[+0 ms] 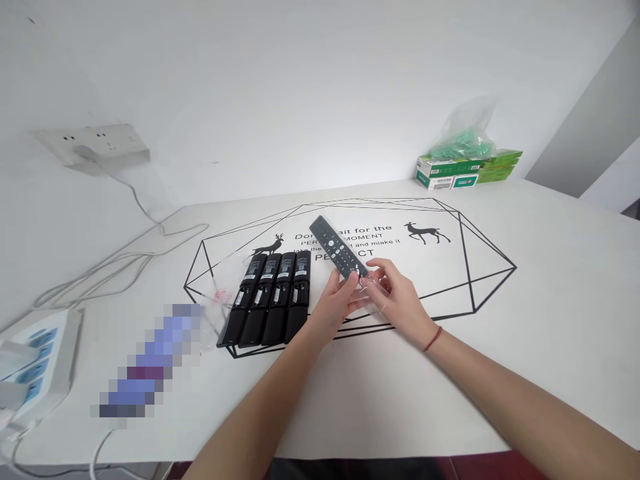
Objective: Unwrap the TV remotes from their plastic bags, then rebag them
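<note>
A black remote control (339, 248), buttons facing up, is tilted above the table inside a clear plastic bag (375, 298). My left hand (334, 301) is closed around its lower end, the thumb on the button side. Loose film at that same end is pinched between the fingers of my right hand (395, 293). Just left of my hands, several black remote controls (274, 297) lie side by side with their backs up and battery compartments uncovered. Some clear film (217, 303) lies by their left edge.
White and green boxes (447, 172) under a bag with green contents (465, 137) stand at the back right. A power strip (43, 363), cables (100, 270) and a blurred-out object (155, 360) are on the left. The table (400, 393) bears printed deer and lettering.
</note>
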A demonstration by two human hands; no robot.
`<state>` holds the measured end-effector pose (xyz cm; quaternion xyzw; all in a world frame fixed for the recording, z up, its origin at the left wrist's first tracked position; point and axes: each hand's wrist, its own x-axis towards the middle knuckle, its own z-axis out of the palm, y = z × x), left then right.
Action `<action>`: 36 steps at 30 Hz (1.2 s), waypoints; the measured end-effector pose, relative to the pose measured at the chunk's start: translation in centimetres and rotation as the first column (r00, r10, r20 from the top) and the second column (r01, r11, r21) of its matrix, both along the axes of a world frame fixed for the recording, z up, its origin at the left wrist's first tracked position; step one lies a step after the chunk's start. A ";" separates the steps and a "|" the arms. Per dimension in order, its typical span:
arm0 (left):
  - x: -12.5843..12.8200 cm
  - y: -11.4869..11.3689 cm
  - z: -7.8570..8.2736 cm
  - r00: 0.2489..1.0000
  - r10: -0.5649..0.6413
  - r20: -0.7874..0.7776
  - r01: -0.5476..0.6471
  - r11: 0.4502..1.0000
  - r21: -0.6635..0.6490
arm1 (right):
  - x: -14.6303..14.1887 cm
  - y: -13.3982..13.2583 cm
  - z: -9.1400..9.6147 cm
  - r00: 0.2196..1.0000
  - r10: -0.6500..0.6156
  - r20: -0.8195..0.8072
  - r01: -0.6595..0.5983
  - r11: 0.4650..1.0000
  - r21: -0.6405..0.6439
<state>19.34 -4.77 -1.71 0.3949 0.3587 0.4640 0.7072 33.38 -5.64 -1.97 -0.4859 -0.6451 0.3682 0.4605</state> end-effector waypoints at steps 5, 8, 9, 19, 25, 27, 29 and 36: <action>-0.1 0.2 0.0 0.992 0.065 -0.106 -0.064 0.998 0.014 | 0.1 0.1 0.0 1.000 0.016 0.024 -0.016 1.000 0.002; -0.2 0.3 0.4 0.976 0.147 -0.160 -0.147 0.989 0.011 | 0.2 0.1 0.1 0.999 0.022 0.044 -0.022 1.000 0.021; -0.3 0.4 0.6 0.971 0.170 -0.168 -0.172 0.985 0.006 | 0.3 0.2 0.1 0.999 0.025 0.045 -0.026 0.999 0.022; -0.2 0.2 0.6 0.984 0.160 -0.078 -0.160 0.987 0.011 | 0.7 1.0 -0.3 0.921 0.109 -0.375 -0.125 0.992 -0.018; 0.2 0.1 0.7 0.980 0.197 0.038 -0.195 0.980 -0.049 | 0.8 1.1 -0.4 0.826 0.096 -0.556 -0.174 0.981 -0.089; -0.2 0.3 0.8 0.961 0.267 0.071 -0.262 0.962 -0.075 | 0.8 1.1 -0.4 0.825 0.086 -0.559 -0.166 0.982 -0.093; -0.6 0.7 0.9 0.936 0.342 0.088 -0.335 0.938 -0.090 | 0.8 1.1 -0.3 0.815 0.066 -0.575 -0.159 0.981 -0.114; -1.0 1.0 0.9 0.912 0.401 0.088 -0.399 0.916 -0.046 | 0.6 1.0 -0.1 0.861 0.055 -0.506 -0.120 0.988 -0.097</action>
